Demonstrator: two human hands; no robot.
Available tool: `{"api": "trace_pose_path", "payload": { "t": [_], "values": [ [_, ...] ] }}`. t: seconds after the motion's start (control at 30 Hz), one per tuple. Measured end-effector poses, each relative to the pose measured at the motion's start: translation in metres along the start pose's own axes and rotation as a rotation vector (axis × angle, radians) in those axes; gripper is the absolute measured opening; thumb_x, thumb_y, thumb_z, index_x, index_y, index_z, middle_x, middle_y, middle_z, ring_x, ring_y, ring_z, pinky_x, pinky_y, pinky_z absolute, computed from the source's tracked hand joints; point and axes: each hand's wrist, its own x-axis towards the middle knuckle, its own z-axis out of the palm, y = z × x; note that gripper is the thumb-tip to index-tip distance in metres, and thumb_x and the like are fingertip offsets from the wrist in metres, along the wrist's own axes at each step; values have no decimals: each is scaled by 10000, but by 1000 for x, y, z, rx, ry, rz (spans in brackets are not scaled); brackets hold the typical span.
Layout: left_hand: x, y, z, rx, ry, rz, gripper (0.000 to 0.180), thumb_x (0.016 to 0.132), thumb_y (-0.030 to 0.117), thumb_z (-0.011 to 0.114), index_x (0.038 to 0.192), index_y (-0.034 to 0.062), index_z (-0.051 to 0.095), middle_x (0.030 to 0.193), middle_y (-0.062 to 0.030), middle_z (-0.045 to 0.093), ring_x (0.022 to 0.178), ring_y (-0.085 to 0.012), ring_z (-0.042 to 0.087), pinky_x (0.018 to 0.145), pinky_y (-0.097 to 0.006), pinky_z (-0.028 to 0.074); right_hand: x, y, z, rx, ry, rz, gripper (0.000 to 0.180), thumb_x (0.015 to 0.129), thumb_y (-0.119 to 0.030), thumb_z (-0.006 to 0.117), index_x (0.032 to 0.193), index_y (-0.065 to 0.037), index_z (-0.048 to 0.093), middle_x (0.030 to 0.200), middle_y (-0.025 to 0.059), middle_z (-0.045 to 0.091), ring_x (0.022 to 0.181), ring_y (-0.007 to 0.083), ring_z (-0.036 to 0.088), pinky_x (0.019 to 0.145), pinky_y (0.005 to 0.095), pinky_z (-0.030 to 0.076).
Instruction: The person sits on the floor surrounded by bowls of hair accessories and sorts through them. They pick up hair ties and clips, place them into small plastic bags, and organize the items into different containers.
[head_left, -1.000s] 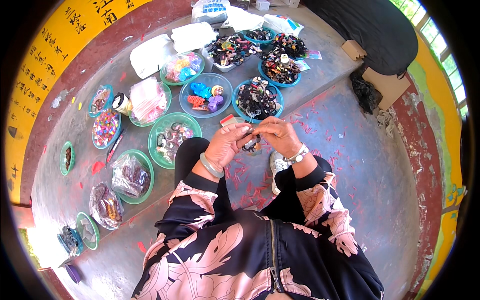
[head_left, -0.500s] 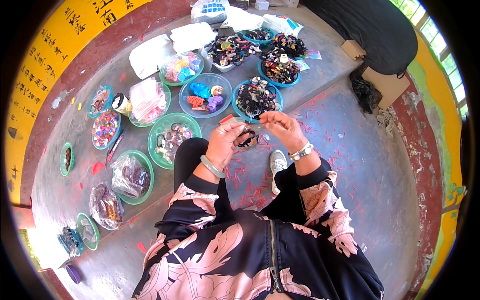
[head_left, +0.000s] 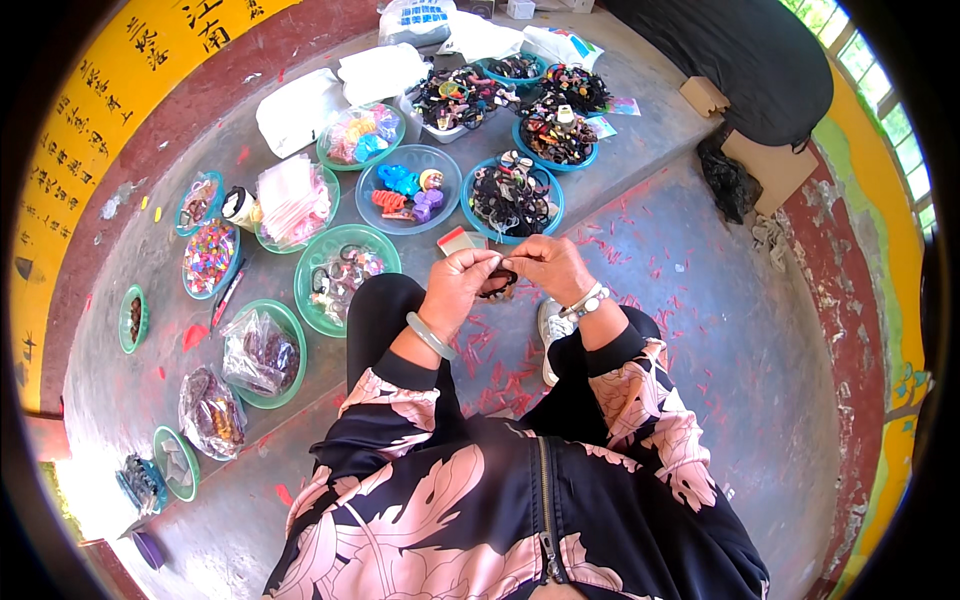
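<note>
My left hand (head_left: 462, 288) and my right hand (head_left: 556, 270) meet above my knees, fingertips pinched together. Between them hangs a dark hair tie (head_left: 497, 286), partly covered by my fingers. A small pale, red-edged piece (head_left: 457, 241), card or plastic packet, shows just beyond my left fingers; I cannot tell whether that hand grips it. Right beyond my hands stands a blue basin of mostly black hair ties (head_left: 513, 236). To its left is a clear bluish bowl (head_left: 378, 222) with blue, orange and purple coils. A green basin (head_left: 304, 307) of hair accessories sits beside my left knee.
More basins of hair ties (head_left: 556, 138) and white bags (head_left: 385, 74) stand farther off on a raised concrete ledge. At left are bagged dark items (head_left: 212, 410) and a bowl of colourful pieces (head_left: 211, 260). Red scraps (head_left: 510, 388) litter the floor; a black bag (head_left: 728, 180) lies at right.
My right hand has moved left and down, from apart with raised fingers to meeting my left fingertips at the hair tie. My left hand has stayed nearly in place.
</note>
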Motion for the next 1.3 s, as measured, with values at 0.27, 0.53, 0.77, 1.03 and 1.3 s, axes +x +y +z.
{"api": "trace_pose_path", "payload": {
  "t": [0.27,0.53,0.77,1.03,1.3],
  "values": [
    [-1,3,-4,-49,-8,-56,174,874,113,517,957,-34,561,915,-102,607,789,-166,628,682,-247,535,-2,-7,-7,-100,2,36,163,747,-165,656,765,-3,644,570,46,549,524,91,486,480,260,392],
    [-3,8,-4,-126,-19,-77,198,870,149,533,957,-25,563,904,-95,606,789,-167,630,639,-238,539,-1,-16,-9,-137,13,59,222,770,-195,641,710,17,618,559,35,540,513,84,473,471,264,391],
    [-6,11,-7,-107,53,-29,183,873,155,529,961,0,572,891,-77,607,776,-147,621,617,-215,529,6,1,-14,89,148,104,247,796,-228,633,725,8,612,597,13,547,586,75,497,527,235,411],
    [-5,7,-1,39,53,78,194,888,159,504,966,-6,567,921,-79,607,784,-139,616,629,-212,526,0,-9,-1,111,-26,41,145,764,-147,670,753,-12,617,655,-13,563,586,57,468,502,218,382],
    [-5,6,-2,-126,33,19,211,898,163,481,947,-31,548,908,-129,611,777,-211,638,619,-227,544,1,-2,-3,199,-9,119,127,765,-134,660,774,-9,640,602,-39,525,518,27,403,436,198,306]
  ]
}}
